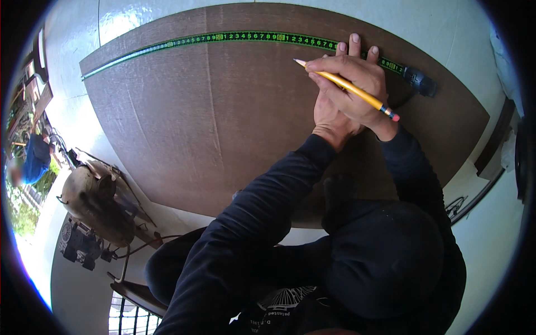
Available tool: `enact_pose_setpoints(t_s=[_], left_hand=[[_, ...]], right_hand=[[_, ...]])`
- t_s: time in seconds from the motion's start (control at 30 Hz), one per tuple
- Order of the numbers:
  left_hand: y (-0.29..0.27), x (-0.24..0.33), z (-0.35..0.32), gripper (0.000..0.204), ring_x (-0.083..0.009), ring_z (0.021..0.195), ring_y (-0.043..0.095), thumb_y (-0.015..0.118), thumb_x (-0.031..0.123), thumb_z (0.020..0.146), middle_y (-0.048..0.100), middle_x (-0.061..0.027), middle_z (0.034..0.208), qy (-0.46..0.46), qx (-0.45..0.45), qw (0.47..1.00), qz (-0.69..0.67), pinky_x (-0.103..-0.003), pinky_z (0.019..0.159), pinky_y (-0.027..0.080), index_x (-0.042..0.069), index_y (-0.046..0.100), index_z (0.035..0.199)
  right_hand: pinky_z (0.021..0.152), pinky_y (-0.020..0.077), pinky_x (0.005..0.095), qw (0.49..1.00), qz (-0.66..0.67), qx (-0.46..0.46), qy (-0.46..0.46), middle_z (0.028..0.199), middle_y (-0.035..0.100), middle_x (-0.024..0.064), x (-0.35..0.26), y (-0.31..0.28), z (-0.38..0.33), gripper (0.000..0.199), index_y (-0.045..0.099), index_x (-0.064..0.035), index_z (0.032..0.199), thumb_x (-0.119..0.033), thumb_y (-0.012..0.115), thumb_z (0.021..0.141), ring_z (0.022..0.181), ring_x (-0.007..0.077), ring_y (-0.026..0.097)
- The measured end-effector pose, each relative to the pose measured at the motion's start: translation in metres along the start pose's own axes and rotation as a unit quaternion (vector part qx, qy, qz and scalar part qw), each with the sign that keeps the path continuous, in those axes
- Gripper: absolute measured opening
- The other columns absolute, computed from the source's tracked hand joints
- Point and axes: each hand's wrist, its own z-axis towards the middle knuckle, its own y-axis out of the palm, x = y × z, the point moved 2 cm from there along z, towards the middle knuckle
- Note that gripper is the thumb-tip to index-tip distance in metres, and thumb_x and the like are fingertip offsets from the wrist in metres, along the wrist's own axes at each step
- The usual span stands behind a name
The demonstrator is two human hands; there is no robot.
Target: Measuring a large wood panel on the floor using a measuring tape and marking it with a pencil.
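Note:
A large brown wooden panel (167,123) lies flat in front of me. Along its far side stretches a black-and-green tape measure (245,37), pulled out from its dark case (420,82) at the right toward the panel's left edge. My left hand (330,114) lies on the panel with fingers stretched out over the tape; most of its back is covered. Crossing above it, my right hand (365,84) pinches a yellow pencil (349,85). The pencil's tip points left, just below the tape, and its pink eraser points lower right. Whether the tip touches the panel I cannot tell.
At the left stands a worn tank-like machine (97,198) with a hose, on the pale tiled floor (139,19). Beyond it, a person in blue (37,159) is outdoors. A dark cable (474,198) runs along the right side. My knees are near the panel's front edge.

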Motion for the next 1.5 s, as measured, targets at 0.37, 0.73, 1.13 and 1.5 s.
enact_pose_setpoints(t_s=[0.37, 0.73, 1.13, 1.5], left_hand=[[-0.003, 0.002, 0.002, 0.085, -0.0391, 0.153, 0.028, 0.047, 0.061, 0.097, 0.022, -0.0176, 0.169, -0.008, -0.009, 0.999, -0.033, -0.052, 0.123, 0.025, 0.022, 0.019, 0.167], [-0.004, 0.001, 0.001, 0.085, -0.0398, 0.151, 0.031, 0.050, 0.062, 0.096, 0.025, -0.0176, 0.168, -0.008, -0.019, 0.998, -0.062, -0.051, 0.121, 0.029, 0.023, 0.020, 0.166], [-0.003, 0.002, 0.003, 0.085, -0.0405, 0.149, 0.034, 0.052, 0.062, 0.096, 0.027, -0.0177, 0.167, -0.011, -0.020, 0.996, -0.086, -0.050, 0.119, 0.033, 0.025, 0.022, 0.166], [-0.004, 0.003, 0.002, 0.085, -0.0411, 0.147, 0.037, 0.054, 0.063, 0.095, 0.030, -0.0177, 0.165, -0.022, -0.029, 0.990, -0.137, -0.048, 0.118, 0.036, 0.026, 0.024, 0.165]], right_hand=[[0.084, 0.0594, 0.0327, 0.998, -0.056, -0.006, 0.011, 0.096, 0.078, 0.0097, -0.001, 0.007, 0.005, 0.025, 0.075, -0.0051, 0.102, 0.000, 0.084, 0.079, 0.088, 0.0227, 0.076], [0.075, 0.0590, 0.0260, 0.991, 0.072, -0.010, 0.117, 0.089, 0.075, 0.0055, -0.013, 0.005, 0.021, 0.017, 0.070, -0.0035, 0.098, -0.001, 0.081, 0.085, 0.081, 0.0141, 0.074], [0.072, 0.0593, 0.0247, 0.994, 0.032, 0.019, 0.107, 0.086, 0.075, 0.0059, 0.002, 0.029, 0.030, 0.017, 0.068, -0.0043, 0.098, -0.007, 0.081, 0.087, 0.078, 0.0158, 0.075], [0.071, 0.0584, 0.0283, 0.992, 0.016, 0.030, 0.120, 0.084, 0.075, 0.0077, 0.005, 0.033, 0.029, 0.017, 0.068, -0.0058, 0.095, -0.011, 0.082, 0.086, 0.074, 0.0202, 0.075]])
